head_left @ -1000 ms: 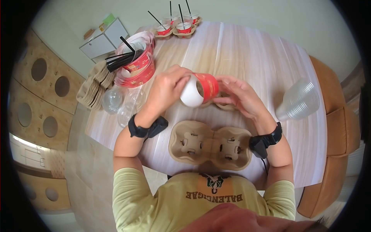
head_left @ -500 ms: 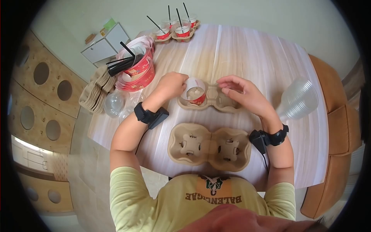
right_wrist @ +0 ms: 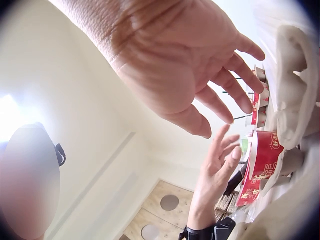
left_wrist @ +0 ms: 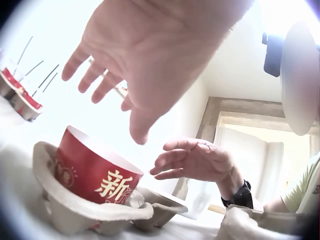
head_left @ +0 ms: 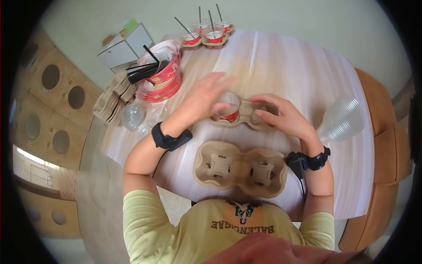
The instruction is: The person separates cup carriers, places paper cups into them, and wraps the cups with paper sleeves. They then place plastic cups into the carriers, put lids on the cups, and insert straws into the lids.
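Observation:
A red paper cup with gold characters (left_wrist: 97, 167) sits in the left half of the farther pulp carrier (left_wrist: 85, 209); the head view shows the same cup (head_left: 229, 115) near the table's middle. My left hand (head_left: 204, 97) hovers over the cup with its fingers spread, and in the left wrist view the palm (left_wrist: 145, 55) is above the rim, not touching. My right hand (head_left: 285, 116) is over the carrier's right half, its fingers loosely bent with nothing in them. A second, bare carrier (head_left: 239, 169) lies nearer the body.
At the back stands a carrier of cups with straws (head_left: 214, 37). To the left are red paper rings (head_left: 165, 90), black straws (head_left: 147, 71), stacked carriers (head_left: 110, 103) and clear lids (head_left: 132, 115). Nested clear cups (head_left: 340, 121) lie at the right.
The red cup went from between both hands down into the farther carrier. My left hand has let go and its fingers have spread; my right hand has moved slightly over the carrier's right half.

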